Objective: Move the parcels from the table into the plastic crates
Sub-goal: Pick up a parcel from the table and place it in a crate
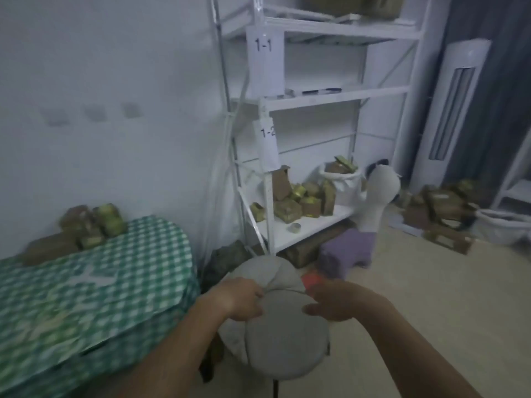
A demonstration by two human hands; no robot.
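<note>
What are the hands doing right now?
Left hand: closed, pinching the grey cushion on the stool.
Right hand: open, fingers spread beside the cushion, holding nothing visible.

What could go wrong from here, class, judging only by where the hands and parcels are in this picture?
1. Both hands, left and right, are busy with a grey cushion on the round stool, not parcels; the task may stall.
2. The parcels sit heaped near the checked table's far edge; some could topple off.
3. No plastic crate is visible, so carrying may be awkward.
</note>
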